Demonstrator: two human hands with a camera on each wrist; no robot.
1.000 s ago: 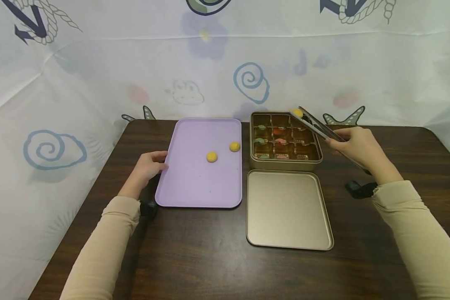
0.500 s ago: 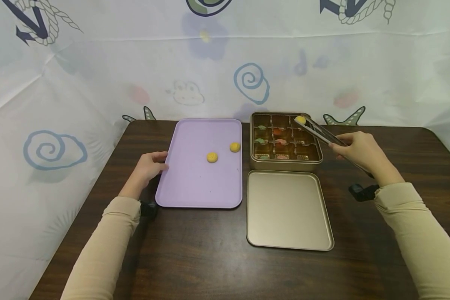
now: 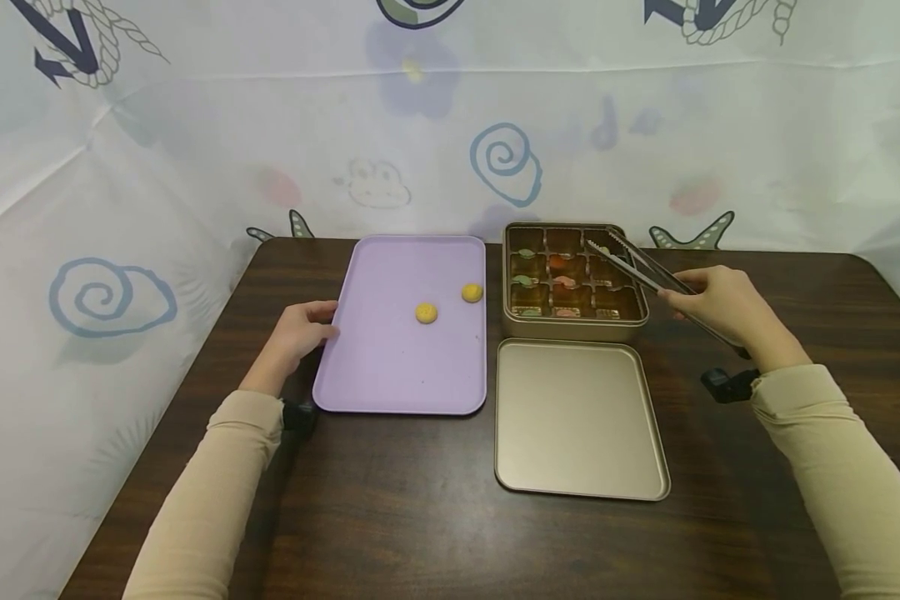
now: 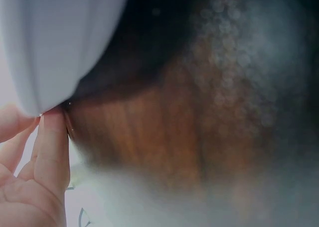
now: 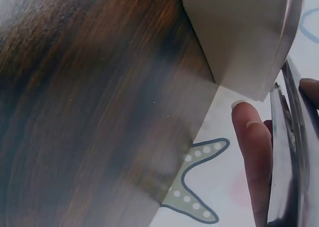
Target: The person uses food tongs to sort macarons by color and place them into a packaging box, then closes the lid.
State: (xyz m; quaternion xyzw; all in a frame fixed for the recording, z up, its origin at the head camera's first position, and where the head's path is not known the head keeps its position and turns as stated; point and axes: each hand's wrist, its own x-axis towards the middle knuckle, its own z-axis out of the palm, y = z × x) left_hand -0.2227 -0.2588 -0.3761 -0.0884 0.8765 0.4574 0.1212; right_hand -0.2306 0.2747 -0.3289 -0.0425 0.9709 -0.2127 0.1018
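Observation:
In the head view, my right hand grips a pair of metal tongs. Their tips reach over the back right compartment of the gold tin and stand apart. Something pale yellow shows partly between the tips, down in that compartment. Small green and red or pink pieces lie in other compartments. My left hand pinches the left edge of a lilac tray; the left wrist view shows its fingers at the tray's rim. On the tray lie two round yellow cookies.
A flat gold lid lies in front of the tin, to the right of the tray. All stand on a dark wooden table. Behind it hangs a white printed curtain.
The tongs have come down and slightly right into the back right compartment, and their tips have spread. The yellow cookie has left their tips and sunk low. The left hand stays put.

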